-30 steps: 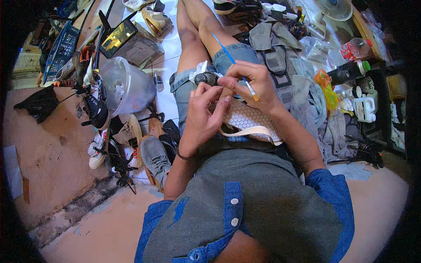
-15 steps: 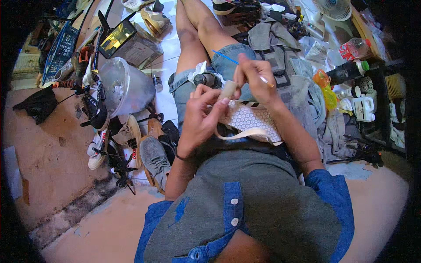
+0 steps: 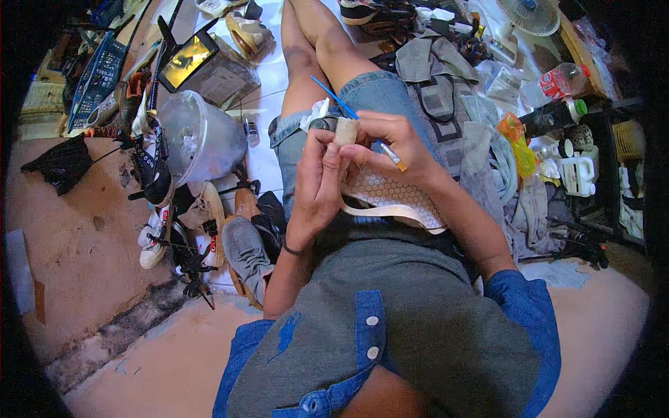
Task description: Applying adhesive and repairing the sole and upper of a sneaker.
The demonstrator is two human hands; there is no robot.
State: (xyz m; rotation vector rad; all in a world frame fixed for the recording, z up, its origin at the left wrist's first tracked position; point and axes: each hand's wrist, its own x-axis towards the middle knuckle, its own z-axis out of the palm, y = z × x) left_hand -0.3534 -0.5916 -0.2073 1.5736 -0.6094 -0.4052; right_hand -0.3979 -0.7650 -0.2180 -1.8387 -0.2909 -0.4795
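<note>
In my lap lies a pale piece with a honeycomb pattern point(image 3: 394, 194), looking like part of a shoe sole, with a cream strip curving along its near edge. My left hand point(image 3: 318, 174) is closed, its fingers pinching a short beige piece point(image 3: 346, 130) at the honeycomb piece's far end; whether the two are joined I cannot tell. Close beside it, my right hand point(image 3: 394, 143) grips a thin paintbrush point(image 3: 335, 97) with a blue handle and tan bristles. The right thumb and fingers also come up against the beige piece.
To my left stand a clear plastic bucket point(image 3: 209, 139) and a box with a lit phone point(image 3: 188, 61) on it. Several shoes, including a grey one point(image 3: 245, 251), lie nearby. Grey cloths point(image 3: 481, 167), bottles point(image 3: 564, 80), a white jug point(image 3: 577, 174) and a fan point(image 3: 531, 15) are at right.
My right hand has moved left and turned, carrying the paintbrush; its blue end now points farther left. The beige piece has shifted slightly up and left and stands more upright.
</note>
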